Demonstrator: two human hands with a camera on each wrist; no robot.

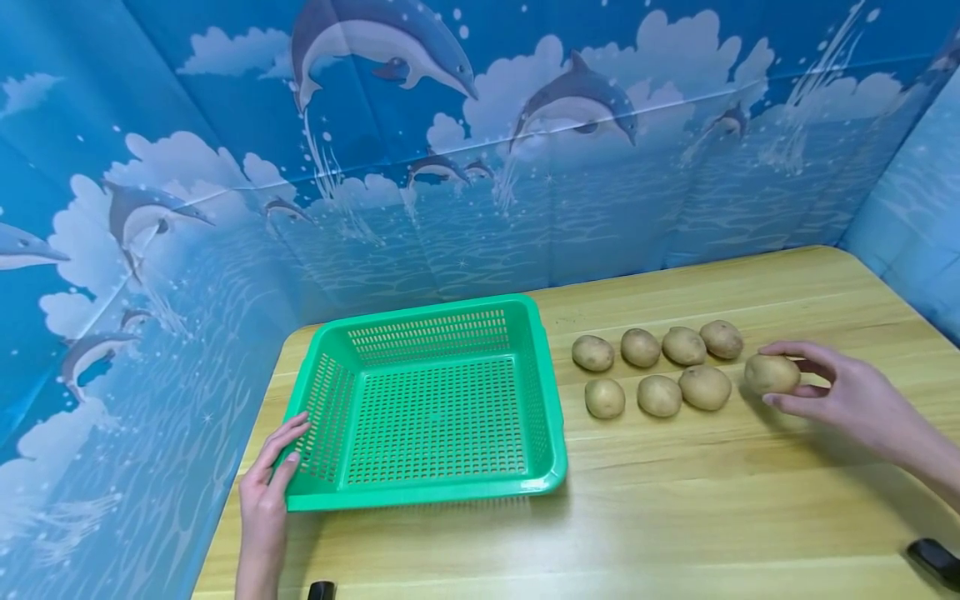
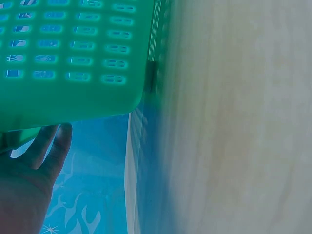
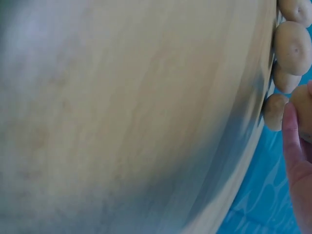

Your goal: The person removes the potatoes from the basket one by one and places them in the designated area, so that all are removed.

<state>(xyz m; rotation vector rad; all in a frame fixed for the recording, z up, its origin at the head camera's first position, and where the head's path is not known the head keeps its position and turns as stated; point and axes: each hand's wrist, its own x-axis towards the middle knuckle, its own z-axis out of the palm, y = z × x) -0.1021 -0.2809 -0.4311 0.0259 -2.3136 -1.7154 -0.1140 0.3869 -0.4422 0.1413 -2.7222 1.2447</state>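
A green plastic basket (image 1: pixel 435 492) with slotted walls and floor stands on the left part of the table, nothing inside it. My left hand (image 1: pixel 264 475) grips its rim at the near left corner; in the left wrist view the fingers (image 2: pixel 59 146) reach up to the rim beside the slotted wall. At the right, my right hand (image 1: pixel 847 396) holds a potato (image 1: pixel 771 374) between thumb and fingers. Several more potatoes (image 1: pixel 705 387) lie in two rough rows between the basket and that hand. The right wrist view shows the held potato (image 3: pixel 303 109) only partly, at the edge.
The wooden table (image 1: pixel 675 517) has a rounded far right corner. Behind it hangs a blue curtain (image 1: pixel 600 208) printed with dolphins. Two black objects show at the near edge, one (image 1: pixel 933 562) at the right and another (image 1: pixel 321 591) at the left.
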